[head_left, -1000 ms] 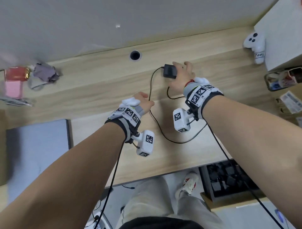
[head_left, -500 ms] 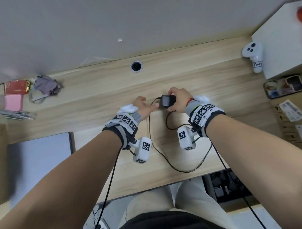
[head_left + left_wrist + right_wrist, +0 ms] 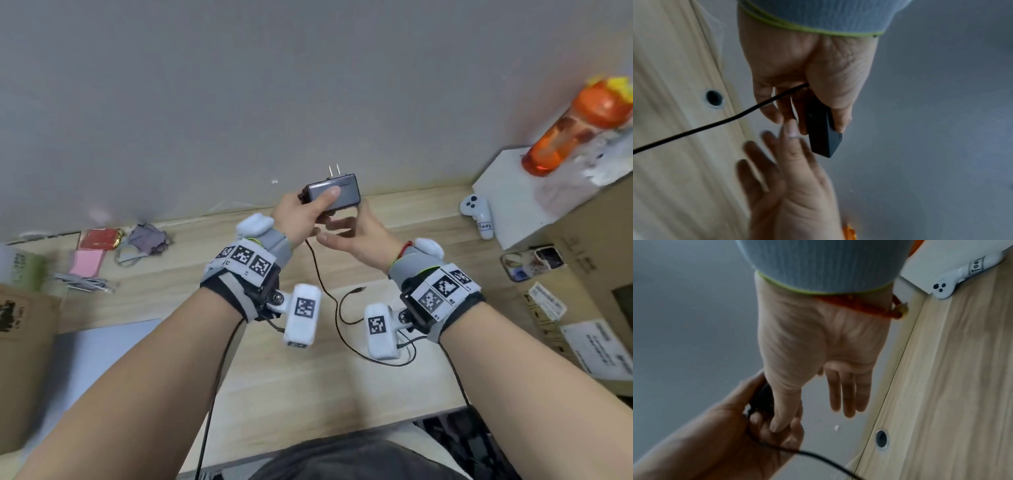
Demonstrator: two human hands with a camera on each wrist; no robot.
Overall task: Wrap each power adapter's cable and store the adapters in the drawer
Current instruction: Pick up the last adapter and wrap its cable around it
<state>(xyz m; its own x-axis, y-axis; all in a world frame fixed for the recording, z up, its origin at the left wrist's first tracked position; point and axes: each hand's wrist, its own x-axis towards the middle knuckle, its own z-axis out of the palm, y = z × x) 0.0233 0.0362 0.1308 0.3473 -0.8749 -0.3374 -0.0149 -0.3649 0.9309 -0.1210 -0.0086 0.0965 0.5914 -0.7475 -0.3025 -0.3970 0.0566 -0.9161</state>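
Note:
A black power adapter (image 3: 337, 198) is held up above the wooden table (image 3: 308, 394), its two prongs pointing up. My left hand (image 3: 317, 207) grips it, thumb across its face; the left wrist view shows the adapter (image 3: 821, 129) between thumb and fingers. Its thin black cable (image 3: 323, 284) hangs from the left end to the table, loops, and ends in a small plug (image 3: 359, 290). Just beneath the adapter my right hand (image 3: 347, 230) is open, its fingers (image 3: 847, 395) straight. An open drawer (image 3: 472, 445) with dark adapters shows at the lower right.
A white controller (image 3: 478, 214) lies beside a white box (image 3: 513, 209) that carries an orange bottle (image 3: 575, 126). Cardboard boxes (image 3: 596, 294) and a phone (image 3: 531, 262) fill the right side. Pink notes (image 3: 87, 262) and a grey cloth (image 3: 145, 238) lie far left. A cable hole (image 3: 714, 98) is in the tabletop.
The adapter has risen off the table and passed from my right hand to my left, prongs now up. My right hand has let go and opened below it. The cable trails up.

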